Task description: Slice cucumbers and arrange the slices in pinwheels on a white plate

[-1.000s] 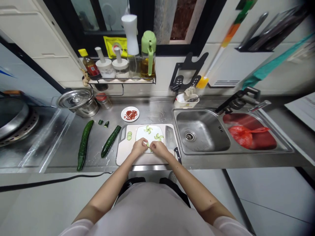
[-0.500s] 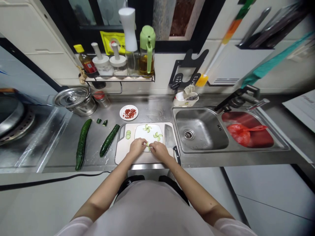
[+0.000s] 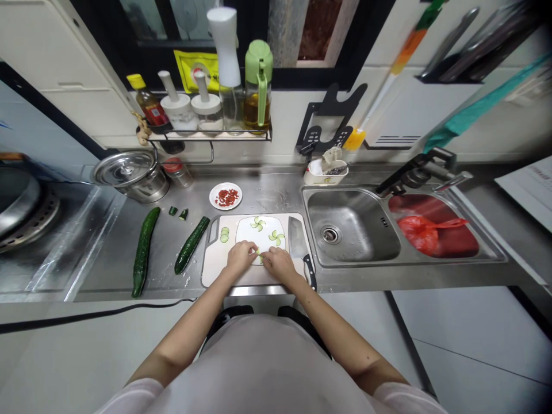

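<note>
At the white plate's (image 3: 253, 236) near side a cucumber slice (image 3: 258, 252), likely light, slick and fragile, suits rim-holding: the left hand (image 3: 241, 257) seemingly pinches it; whether the right hand (image 3: 279, 263) does, one cannot tell.

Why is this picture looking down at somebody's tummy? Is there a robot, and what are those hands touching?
There's no robot here. A person wears a camera on their head, pointing forward and down, so you see about what they'd see: their own shirt, arms and two bare hands.

The left hand and right hand meet over the near part of a white plate. Their fingertips are at small green slices; it's too tiny to tell which hand holds one. Two green pinwheel shapes also lie on the plate.

The plate sits on a cutting board, with a knife on its right side. On the metal counter are two cucumbers and a little dish of red bits.
</note>
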Demonstrator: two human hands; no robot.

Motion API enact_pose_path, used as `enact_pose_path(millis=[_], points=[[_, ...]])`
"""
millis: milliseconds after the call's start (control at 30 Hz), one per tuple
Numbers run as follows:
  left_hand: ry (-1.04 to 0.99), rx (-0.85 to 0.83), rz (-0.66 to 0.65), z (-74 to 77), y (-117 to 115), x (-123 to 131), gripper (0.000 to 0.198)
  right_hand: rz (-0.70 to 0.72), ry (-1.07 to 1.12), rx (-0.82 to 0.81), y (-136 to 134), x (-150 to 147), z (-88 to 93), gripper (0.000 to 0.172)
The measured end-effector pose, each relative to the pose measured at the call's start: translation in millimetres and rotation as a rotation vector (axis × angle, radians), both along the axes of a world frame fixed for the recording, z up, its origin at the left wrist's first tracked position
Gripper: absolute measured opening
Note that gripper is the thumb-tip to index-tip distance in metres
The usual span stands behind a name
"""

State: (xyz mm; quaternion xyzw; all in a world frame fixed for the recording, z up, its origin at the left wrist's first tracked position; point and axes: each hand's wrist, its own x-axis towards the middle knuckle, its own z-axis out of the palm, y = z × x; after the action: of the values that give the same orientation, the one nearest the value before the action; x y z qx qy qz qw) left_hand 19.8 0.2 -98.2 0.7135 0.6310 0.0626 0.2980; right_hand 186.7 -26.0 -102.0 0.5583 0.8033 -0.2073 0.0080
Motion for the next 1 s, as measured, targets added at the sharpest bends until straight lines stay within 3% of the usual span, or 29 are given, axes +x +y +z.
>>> enact_pose_path(millis=[1000], points=[[-0.012,-0.002,0.003,-0.1,-0.4,-0.7,0.017,-0.022,0.034,0.018,-1.8,-0.7,-2.0,0.029]])
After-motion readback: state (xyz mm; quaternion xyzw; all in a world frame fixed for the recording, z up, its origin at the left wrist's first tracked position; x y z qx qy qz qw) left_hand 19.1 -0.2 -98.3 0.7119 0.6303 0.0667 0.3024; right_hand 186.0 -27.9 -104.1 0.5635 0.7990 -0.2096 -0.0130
